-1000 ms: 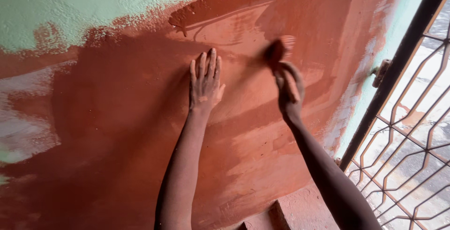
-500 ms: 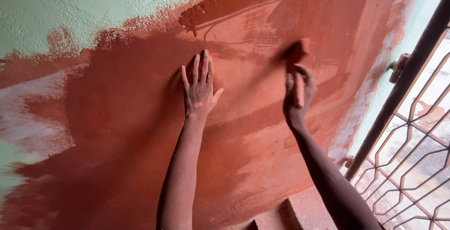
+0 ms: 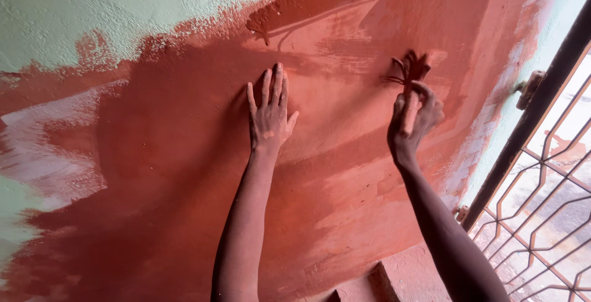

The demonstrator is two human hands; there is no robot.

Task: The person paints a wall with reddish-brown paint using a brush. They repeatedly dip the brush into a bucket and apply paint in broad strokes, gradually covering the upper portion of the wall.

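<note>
- The left hand (image 3: 269, 117) lies flat and open on the wall (image 3: 184, 173), palm against the wet reddish-brown paint, fingers straight and pointing up; it grips nothing.
- The right hand (image 3: 414, 117) is closed around the handle of a paintbrush (image 3: 410, 86), whose paint-loaded bristles splay against the wall just above the fist (the bristle end is blurred, so its exact shape is hard to tell).
- The two hands are apart at about the same height, with a lighter, thinly covered patch of paint between them.
- Reddish-brown paint covers most of the rough plaster; a pale green unpainted band (image 3: 123, 12) runs along the top left, and streaky whitish patches show at the far left edge.
- At the right stands a dark metal door frame (image 3: 529, 129), with a small paint-smeared hinge or latch (image 3: 529, 88) on it, close to the right hand's side of the wall.
- Beyond the frame is a metal grille (image 3: 548, 216) of geometric bars, bright daylight behind it.
- A paint-stained ledge (image 3: 394, 280) juts out at the bottom between the forearms.
- No packages, labels or signs show.
</note>
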